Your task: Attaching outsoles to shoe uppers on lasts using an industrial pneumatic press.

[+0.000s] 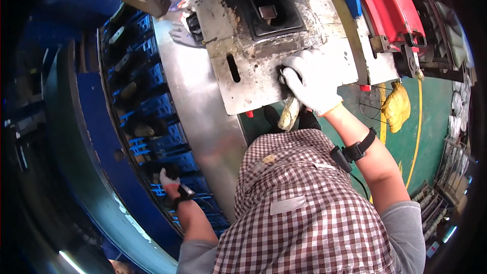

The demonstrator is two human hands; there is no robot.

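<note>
My right hand (pixel 310 80), in a white glove, is closed round a tool near the front edge of a stained metal plate (pixel 253 89). The tool's pale yellow wrapped handle (pixel 289 114) sticks out below the fingers; its other end is mostly hidden. Out to the left, my gloved left hand (pixel 169 179) reaches over a blue rack (pixel 177 134) and grips a dark, shoe-shaped piece (pixel 169 170). Similar dark pieces (pixel 144 130) sit in a row along this rack. Set into the metal plate is a sooty black recess (pixel 274 18) with a small metal block (pixel 267 12) in it.
Between rack and plate runs a bare metal ledge (pixel 195 89). A co-worker's grey-gloved hand (pixel 183 35) is beside a black object at the ledge's far end. On the right are a red machine part (pixel 388 5) and a yellow bag (pixel 395 106) above a green floor (pixel 406 137).
</note>
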